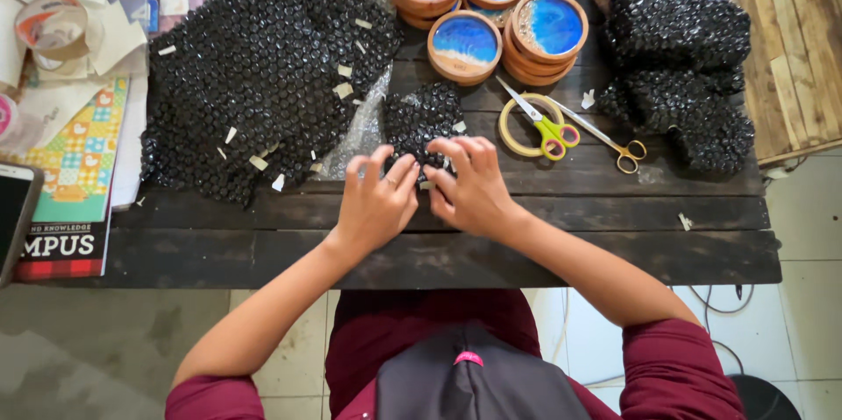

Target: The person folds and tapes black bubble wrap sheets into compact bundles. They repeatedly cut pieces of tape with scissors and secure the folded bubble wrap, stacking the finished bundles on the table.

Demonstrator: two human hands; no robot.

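Note:
My left hand (375,201) and my right hand (472,185) press side by side on the near edge of a small bundle wrapped in black bubble wrap (423,117) on the dark wooden table (561,236). Fingers of both hands curl over the wrap and pinch it. A small strip of pale tape shows by the right fingertips. Beyond the bundle stand several round wooden coasters with blue resin tops (465,41), stacked in piles.
A large sheet of black bubble wrap (263,69) with tape bits lies at left. Green-handled scissors (544,126), gold scissors (605,139) and a yellow tape ring (517,126) lie right of the bundle. Wrapped black bundles (684,60) pile at far right. Papers and a phone (13,210) are at left.

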